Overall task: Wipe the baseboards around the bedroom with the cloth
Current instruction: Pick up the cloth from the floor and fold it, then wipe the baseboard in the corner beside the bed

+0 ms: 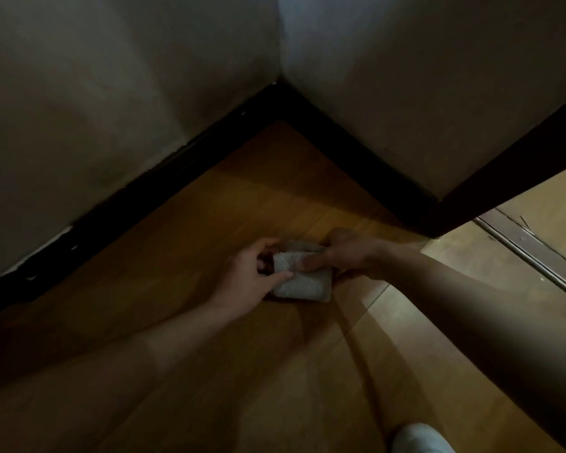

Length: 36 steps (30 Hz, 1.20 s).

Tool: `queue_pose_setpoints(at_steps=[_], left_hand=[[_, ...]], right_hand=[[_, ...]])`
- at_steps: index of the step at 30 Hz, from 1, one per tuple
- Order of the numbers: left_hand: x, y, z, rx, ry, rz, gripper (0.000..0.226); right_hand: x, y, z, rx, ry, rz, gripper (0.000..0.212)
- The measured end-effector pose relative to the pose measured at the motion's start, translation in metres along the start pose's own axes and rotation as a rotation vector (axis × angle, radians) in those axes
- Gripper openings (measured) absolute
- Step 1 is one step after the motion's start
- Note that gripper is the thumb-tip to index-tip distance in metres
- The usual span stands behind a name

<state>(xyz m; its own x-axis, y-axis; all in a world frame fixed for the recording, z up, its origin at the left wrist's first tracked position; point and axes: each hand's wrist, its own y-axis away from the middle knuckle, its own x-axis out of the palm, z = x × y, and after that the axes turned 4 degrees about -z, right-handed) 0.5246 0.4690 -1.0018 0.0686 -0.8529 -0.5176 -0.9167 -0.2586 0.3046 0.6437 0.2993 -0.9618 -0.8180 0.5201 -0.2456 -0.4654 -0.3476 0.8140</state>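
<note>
Head view looked down past a pale shape (419, 438) at the bottom edge, too cropped for me to tell what it was, to my hands meeting low over the wooden floor (226, 207). My left hand (247, 273) gripped the folded grey cloth (303, 284) by its left edge, fingers curled round it, while my right hand (347, 256) pinched its right side, thumb on top. Beyond, well apart from the cloth, the dark baseboards (128, 204) met in the corner under pale walls (111, 93).
</note>
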Motion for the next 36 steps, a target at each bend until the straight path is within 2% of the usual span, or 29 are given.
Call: queue_pose_setpoints(at_steps=[4,7,9,11,14,16,19,21,23,26,29,31,34,36], left_hand=[[-0.025,0.009,0.001,-0.001,0.115,-0.008,0.053],[-0.056,0.019,0.015,-0.036,0.087,-0.127,0.039],[-0.079,0.032,0.033,-0.001,-0.131,-0.179,0.035],[-0.103,0.048,0.051,0.064,-0.343,-0.136,0.044],[-0.136,0.062,0.078,0.161,-0.731,0.117,0.079],[-0.153,0.065,0.095,0.179,-0.896,0.248,0.085],[-0.164,0.070,0.107,0.160,-0.900,0.256,0.091],[-0.163,0.075,0.111,0.170,-0.902,0.240,0.089],[-0.160,0.079,0.115,0.160,-0.894,0.227,0.085],[-0.156,0.086,0.124,0.180,-0.882,0.230,0.080],[-0.158,0.095,0.138,0.196,-0.894,0.150,0.070],[-0.164,0.107,0.150,0.150,-0.888,0.087,0.065],[-0.169,0.139,0.162,0.056,-0.881,-0.022,0.064],[-0.174,0.161,0.172,-0.035,-0.845,-0.038,0.069]], right_hand=[[0.003,0.005,-0.001,0.042,-0.163,0.129,0.042],[0.011,0.008,-0.002,0.035,-0.351,0.159,0.042],[0.018,0.012,0.001,0.003,-0.470,0.188,0.043],[0.025,0.017,0.010,-0.051,-0.530,0.228,0.045],[0.035,0.022,0.037,-0.144,-0.503,0.201,0.055],[0.044,0.022,0.064,-0.229,-0.477,0.136,0.054],[0.061,0.021,0.102,-0.328,-0.495,0.032,0.043],[0.071,0.020,0.118,-0.358,-0.458,-0.003,0.045],[0.077,0.018,0.128,-0.384,-0.400,-0.014,0.042],[0.085,0.007,0.134,-0.447,-0.323,-0.015,0.048],[0.102,-0.014,0.134,-0.506,-0.320,0.007,0.035],[0.125,-0.029,0.132,-0.516,-0.342,0.021,0.033],[0.169,-0.050,0.131,-0.515,-0.346,-0.001,0.044],[0.202,-0.060,0.138,-0.547,-0.287,-0.001,0.035]])
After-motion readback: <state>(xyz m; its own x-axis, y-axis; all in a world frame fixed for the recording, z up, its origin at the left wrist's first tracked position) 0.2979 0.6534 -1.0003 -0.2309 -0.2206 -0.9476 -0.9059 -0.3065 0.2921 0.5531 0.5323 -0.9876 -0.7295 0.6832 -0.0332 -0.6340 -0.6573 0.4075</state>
